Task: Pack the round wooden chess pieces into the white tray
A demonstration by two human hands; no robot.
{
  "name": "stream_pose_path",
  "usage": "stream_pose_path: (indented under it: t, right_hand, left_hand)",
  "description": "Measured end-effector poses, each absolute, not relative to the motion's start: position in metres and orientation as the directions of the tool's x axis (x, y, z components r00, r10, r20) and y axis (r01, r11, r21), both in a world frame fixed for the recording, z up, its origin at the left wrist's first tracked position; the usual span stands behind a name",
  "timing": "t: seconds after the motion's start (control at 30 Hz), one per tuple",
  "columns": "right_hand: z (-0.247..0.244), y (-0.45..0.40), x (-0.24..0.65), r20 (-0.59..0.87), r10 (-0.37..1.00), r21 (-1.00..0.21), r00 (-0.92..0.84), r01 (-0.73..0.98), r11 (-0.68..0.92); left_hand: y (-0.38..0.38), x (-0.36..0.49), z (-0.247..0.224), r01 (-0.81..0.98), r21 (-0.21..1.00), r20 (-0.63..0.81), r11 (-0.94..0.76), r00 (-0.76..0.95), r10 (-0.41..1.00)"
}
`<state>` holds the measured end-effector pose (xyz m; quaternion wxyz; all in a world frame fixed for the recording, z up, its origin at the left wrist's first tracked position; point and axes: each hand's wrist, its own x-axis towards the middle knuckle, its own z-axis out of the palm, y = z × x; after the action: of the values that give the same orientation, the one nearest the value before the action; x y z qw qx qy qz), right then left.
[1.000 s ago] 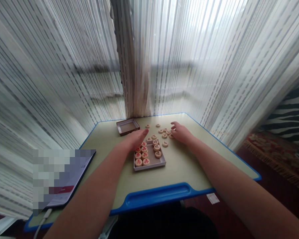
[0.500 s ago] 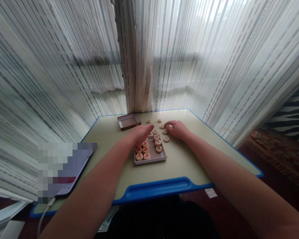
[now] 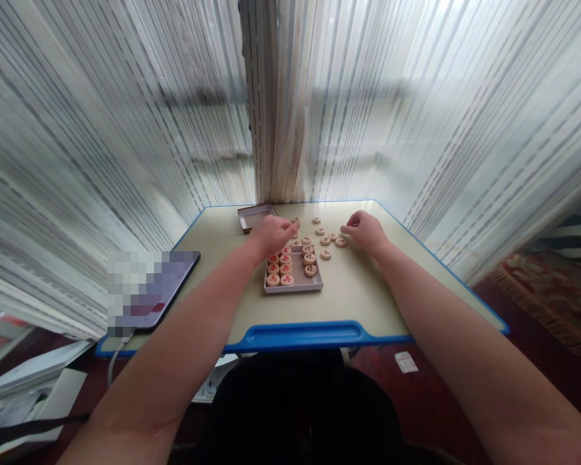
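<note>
A shallow white box tray (image 3: pixel 295 289) holds round wooden Chinese chess pieces: red-marked pieces (image 3: pixel 286 279) in columns on its left, black-marked pieces (image 3: pixel 310 270) down its right, bare floor between. My left hand (image 3: pixel 272 234) hovers over the tray's far left corner, fingers stretched toward loose pieces behind it; nothing shows in them. To the right, my right hand (image 3: pixel 366 231) has its thumb and fingertips closed on a Chinese chess piece (image 3: pixel 344 229) at the table. Several loose pieces (image 3: pixel 325 254) lie between the hands, beyond the tray.
The box lid (image 3: pixel 250 220) lies open side up at the back left, partly behind my left hand. A tablet (image 3: pixel 167 284) with a cable (image 3: pixel 116 354) sits on the left. The table has a blue rim with a groove (image 3: pixel 305 333) in front. Striped curtains (image 3: pixel 319 129) hang behind.
My right hand has moved right and now pinches a piece there. My left hand has lifted off the tray's left side toward the loose pieces. The view has tilted slightly.
</note>
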<state>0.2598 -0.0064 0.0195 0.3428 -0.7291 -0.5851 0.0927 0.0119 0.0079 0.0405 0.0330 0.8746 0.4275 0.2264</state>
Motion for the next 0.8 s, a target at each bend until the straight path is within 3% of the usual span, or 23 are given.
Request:
stream_pose_path:
  t: [0.13, 0.2, 0.27, 0.4, 0.6, 0.8]
  right_hand:
    - [0.033, -0.023, 0.243, 0.204, 0.962, -0.886, 0.181, 0.453, 0.103]
    - [0.039, -0.035, 0.229, 0.162, 0.986, -0.936, -0.037, 0.311, 0.165]
    - [0.042, -0.046, 0.217, 0.067, 0.957, -0.94, -0.281, 0.305, 0.155]
    - [0.041, -0.061, 0.202, 0.053, 0.91, -0.861, -0.411, 0.443, 0.25]
    - [0.041, -0.063, 0.2, 0.151, 0.885, -0.645, -0.441, 0.634, 0.426]
    - [0.039, -0.061, 0.2, 0.227, 0.873, -0.469, -0.432, 0.737, 0.487]
  left_hand:
    - [0.008, 0.011, 0.037, 0.735, 0.311, 0.283, -0.603, 0.534, 0.797]
    - [0.007, 0.01, 0.036, 0.711, 0.371, 0.211, -0.598, 0.562, 0.8]
    - [0.007, 0.009, 0.035, 0.67, 0.42, 0.163, -0.612, 0.608, 0.777]
    - [0.007, 0.009, 0.036, 0.65, 0.445, 0.15, -0.617, 0.625, 0.766]
    - [0.006, 0.012, 0.034, 0.674, 0.363, 0.195, -0.643, 0.62, 0.76]
    - [0.007, 0.013, 0.033, 0.691, 0.317, 0.238, -0.649, 0.605, 0.76]
